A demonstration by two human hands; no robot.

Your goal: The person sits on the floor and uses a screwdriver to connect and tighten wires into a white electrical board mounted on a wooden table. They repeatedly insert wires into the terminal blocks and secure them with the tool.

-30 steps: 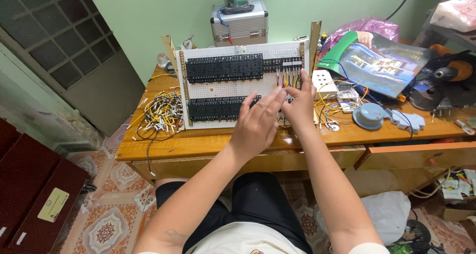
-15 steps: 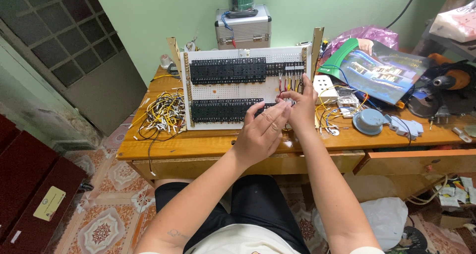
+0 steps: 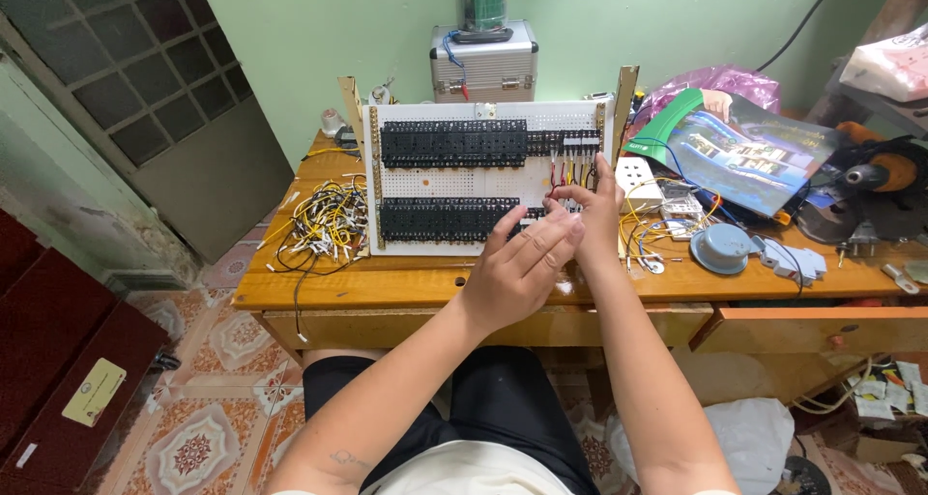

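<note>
Head view: the person sits at a wooden desk [image 3: 387,287], both forearms reaching up from the bottom of the frame to a white perforated panel [image 3: 464,181] that leans upright on the desktop. Two rows of black terminal blocks [image 3: 452,143] run across the panel, one near its top and one lower down.

The left hand [image 3: 517,273] hangs in front of the panel's lower right corner, back toward the camera, fingers [image 3: 541,244] loosely spread and pointing up and to the right — they close on nothing that shows. The right hand [image 3: 592,215] is just beyond it, at the panel's right edge, where short red and yellow wires [image 3: 570,171] drop from the upper block row. Its fingertips are drawn together right at those wires; it looks like a pinch on one of them, but the spot is too small and partly covered by the left hand to be sure.

Left of the panel lies a tangled bundle of yellow, white and black wires [image 3: 324,226]. Just right of the hands sits a white socket block [image 3: 638,178], with more loose wires around it, then a round grey-blue cap [image 3: 720,248]. Behind the panel, against the green wall, stands a silver metal case [image 3: 483,65]. A desk drawer [image 3: 812,331] at the right stands open.
</note>
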